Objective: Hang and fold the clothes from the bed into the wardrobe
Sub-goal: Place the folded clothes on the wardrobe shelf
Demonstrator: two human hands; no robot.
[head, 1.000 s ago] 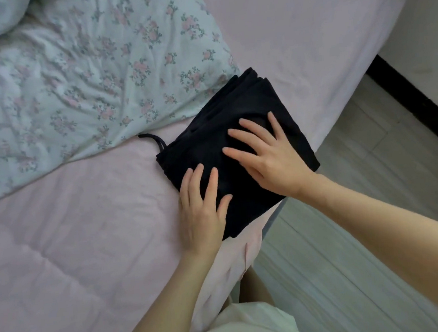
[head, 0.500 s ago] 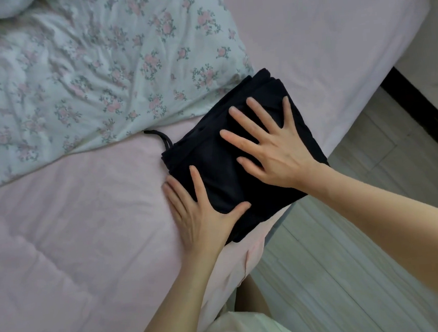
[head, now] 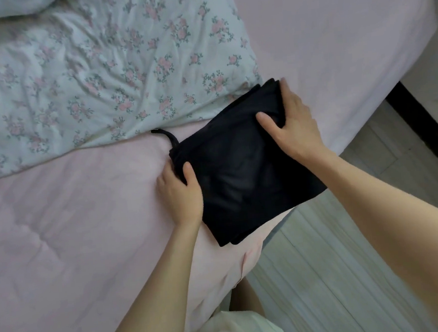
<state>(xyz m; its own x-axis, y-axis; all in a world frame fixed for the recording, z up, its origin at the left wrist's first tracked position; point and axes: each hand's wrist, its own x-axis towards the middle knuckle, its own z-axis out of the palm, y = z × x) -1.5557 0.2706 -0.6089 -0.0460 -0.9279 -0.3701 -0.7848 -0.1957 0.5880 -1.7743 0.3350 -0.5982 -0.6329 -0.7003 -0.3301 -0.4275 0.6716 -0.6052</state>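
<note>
1. The folded black garment (head: 242,171) lies flat on the pink sheet (head: 67,232), at the bed's near edge, its lower corner reaching the mattress side above the floor.
2. A black drawstring (head: 166,137) trails from the garment's upper left corner onto the sheet, ending just beside the duvet.
3. The left hand (head: 180,195) grips the garment's left edge: thumb on top of the cloth, fingers tucked under the fold and hidden.
4. The right hand (head: 292,125) grips the far right corner: thumb pressed on the top surface, fingers curled around the edge behind it.
5. The garment's far corner touches the hem of the floral duvet (head: 93,78), which covers the upper left of the bed.
6. A pale pillow (head: 0,6) shows at the top left corner, partly out of view.
7. Grey wood-look floor (head: 336,274) lies to the right of the bed; a dark skirting strip (head: 421,127) runs along the wall.
8. The person's white clothing (head: 232,331) shows at the bottom edge.
</note>
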